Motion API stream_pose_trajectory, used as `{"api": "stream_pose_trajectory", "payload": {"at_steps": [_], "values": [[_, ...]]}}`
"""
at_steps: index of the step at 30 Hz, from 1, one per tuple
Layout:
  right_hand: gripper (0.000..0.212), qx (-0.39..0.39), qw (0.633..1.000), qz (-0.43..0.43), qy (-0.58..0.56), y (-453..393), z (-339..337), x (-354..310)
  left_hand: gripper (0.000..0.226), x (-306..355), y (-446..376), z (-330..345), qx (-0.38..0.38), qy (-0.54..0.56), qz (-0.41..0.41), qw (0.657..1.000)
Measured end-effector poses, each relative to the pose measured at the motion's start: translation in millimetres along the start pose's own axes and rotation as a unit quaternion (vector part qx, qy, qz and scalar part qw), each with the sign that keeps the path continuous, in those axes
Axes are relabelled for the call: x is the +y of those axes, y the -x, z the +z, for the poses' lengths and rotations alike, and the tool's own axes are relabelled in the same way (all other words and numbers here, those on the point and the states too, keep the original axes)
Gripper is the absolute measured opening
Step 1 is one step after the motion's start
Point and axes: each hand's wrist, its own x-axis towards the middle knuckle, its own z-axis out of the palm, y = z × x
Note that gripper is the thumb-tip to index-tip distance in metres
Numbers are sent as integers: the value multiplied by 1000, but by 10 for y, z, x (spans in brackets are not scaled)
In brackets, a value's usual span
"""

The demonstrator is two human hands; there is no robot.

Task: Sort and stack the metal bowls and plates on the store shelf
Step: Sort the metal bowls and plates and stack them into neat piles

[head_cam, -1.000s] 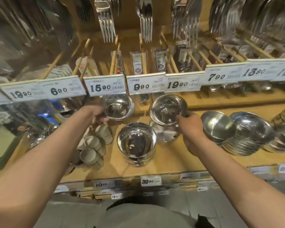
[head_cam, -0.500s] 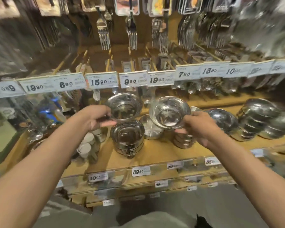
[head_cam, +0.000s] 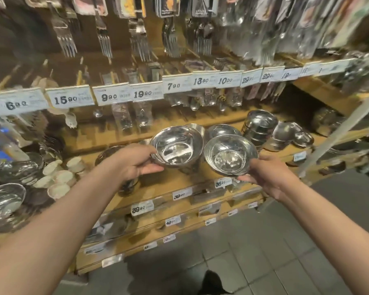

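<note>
Left hand (head_cam: 134,161) and right hand (head_cam: 268,177) each hold a steel bowl, left bowl (head_cam: 176,147) beside right bowl (head_cam: 229,155), above a wooden shelf (head_cam: 175,184) with stacked bowls (head_cam: 260,126).

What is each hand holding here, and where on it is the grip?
The left hand holds a shiny round metal bowl by its near-left rim. The right hand holds a second shiny metal bowl by its near-right rim.

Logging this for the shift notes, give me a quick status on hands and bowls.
Left hand grips one bowl. Right hand grips another bowl. Both held up in front of the shelf, not yet stacked. Nothing between them.
</note>
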Motion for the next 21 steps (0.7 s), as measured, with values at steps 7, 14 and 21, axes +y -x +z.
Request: {"api": "stream_pose_trajectory", "payload": {"at_steps": [7, 14, 21], "values": [[11, 10, 999, 6, -32, -506, -866, -1, 22, 200, -187, 773, 39, -42, 4, 998], [19, -16, 1000, -5, 27, -1182, -1553, -273, 21, 373, -366, 1688, 43, 26, 17, 999], [20, -92, 995, -10, 37, -1711, -1199, -543, 26, 468, -332, 1780, 88, 98, 42, 990]]}}
